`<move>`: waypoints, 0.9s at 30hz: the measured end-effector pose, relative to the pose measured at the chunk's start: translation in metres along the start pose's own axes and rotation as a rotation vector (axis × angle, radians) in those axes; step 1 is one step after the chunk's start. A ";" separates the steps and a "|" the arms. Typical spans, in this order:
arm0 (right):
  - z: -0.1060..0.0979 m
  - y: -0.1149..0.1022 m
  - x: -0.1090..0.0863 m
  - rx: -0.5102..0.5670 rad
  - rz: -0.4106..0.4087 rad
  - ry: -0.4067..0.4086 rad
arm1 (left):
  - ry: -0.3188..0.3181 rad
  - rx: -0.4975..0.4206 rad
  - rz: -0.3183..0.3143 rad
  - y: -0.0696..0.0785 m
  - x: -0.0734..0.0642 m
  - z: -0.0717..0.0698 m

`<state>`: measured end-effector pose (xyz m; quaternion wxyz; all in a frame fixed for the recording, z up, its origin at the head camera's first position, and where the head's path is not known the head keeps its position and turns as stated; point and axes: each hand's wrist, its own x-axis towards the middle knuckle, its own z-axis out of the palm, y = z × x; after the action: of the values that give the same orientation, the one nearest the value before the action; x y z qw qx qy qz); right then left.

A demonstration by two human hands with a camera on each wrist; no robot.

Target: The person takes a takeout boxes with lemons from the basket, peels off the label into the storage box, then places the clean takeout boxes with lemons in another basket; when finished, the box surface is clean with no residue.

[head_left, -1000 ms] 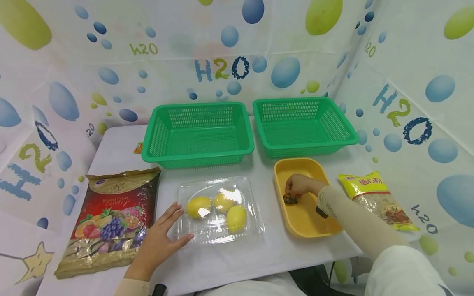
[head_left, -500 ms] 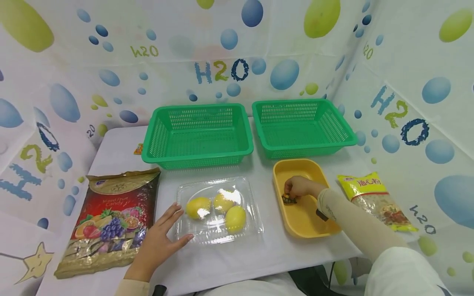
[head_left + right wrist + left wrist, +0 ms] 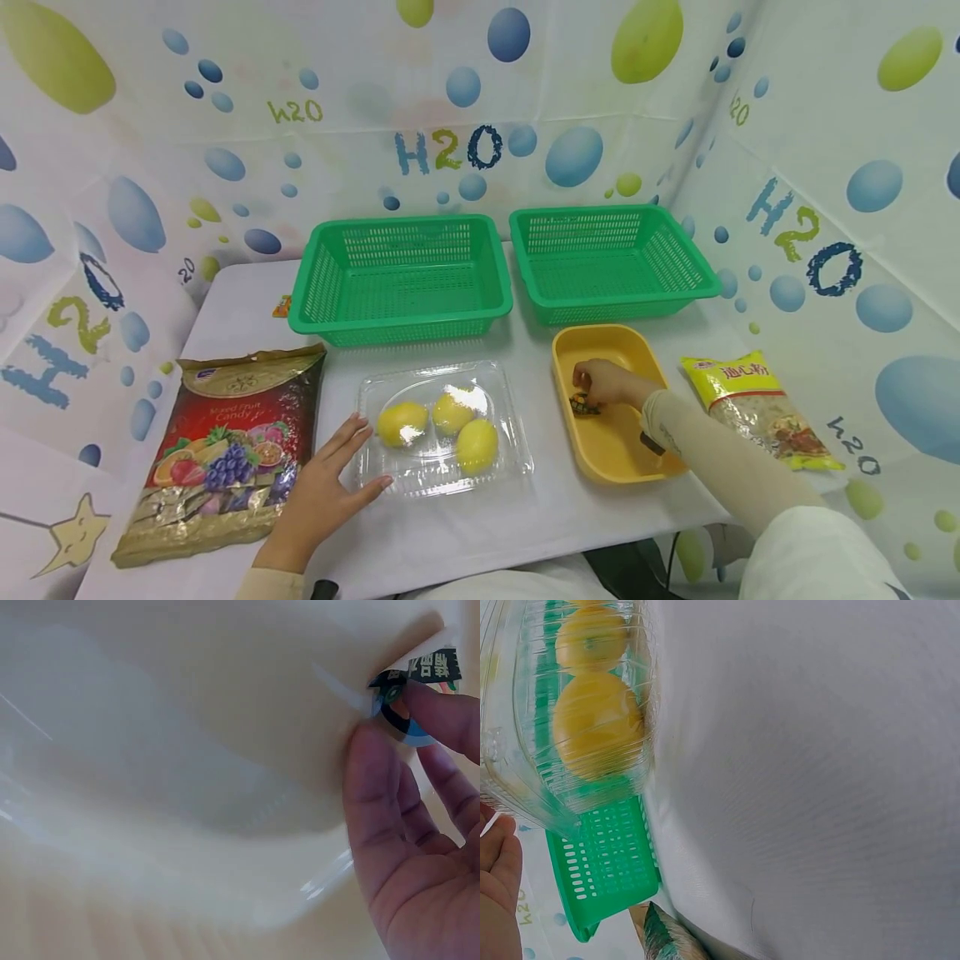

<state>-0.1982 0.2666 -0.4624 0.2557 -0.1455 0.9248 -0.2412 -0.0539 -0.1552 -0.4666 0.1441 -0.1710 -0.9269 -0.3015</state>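
Observation:
My right hand (image 3: 609,383) reaches into the yellow tray (image 3: 667,477) and pinches a small wrapped candy (image 3: 583,407) near its left wall. In the right wrist view, thumb and fingers grip the candy's printed wrapper (image 3: 431,669), which has dark and white parts with characters. My left hand (image 3: 326,483) lies at the left side of a clear plastic clamshell box (image 3: 517,475), fingers spread and nearly straight against its edge. Inside the box are three lemons (image 3: 402,424). In the left wrist view, fingertips (image 3: 506,825) appear beside the box wall.
Two green baskets (image 3: 401,323) (image 3: 630,297) stand at the back. A large mixed fruit candy bag (image 3: 232,450) lies on the left, and a yellow-topped pasta bag (image 3: 761,408) on the right. A small orange packet (image 3: 282,306) sits beside the left basket.
The head view has tilted slightly up. The right hand stays in the yellow tray on the candy with only a slight shift of its fingers. The left hand keeps its place.

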 end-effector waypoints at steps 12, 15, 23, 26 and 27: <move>-0.012 0.001 -0.008 -0.031 -0.050 0.096 | -0.008 0.015 -0.023 0.001 0.000 -0.001; -0.018 0.002 -0.010 0.045 -0.049 0.089 | -0.014 0.018 -0.040 0.003 0.000 -0.001; -0.031 0.004 -0.022 0.138 -0.066 0.101 | 0.014 0.027 -0.048 0.006 0.000 0.002; -0.036 0.005 -0.031 0.154 -0.054 0.098 | 0.016 0.020 -0.060 0.008 -0.001 0.003; -0.038 0.006 -0.035 0.159 -0.047 0.096 | 0.015 0.016 -0.065 0.009 -0.001 0.003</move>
<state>-0.1911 0.2992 -0.4230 0.2163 -0.1348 0.9101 -0.3266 -0.0498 -0.1467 -0.4646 0.1427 -0.1372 -0.9333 -0.2997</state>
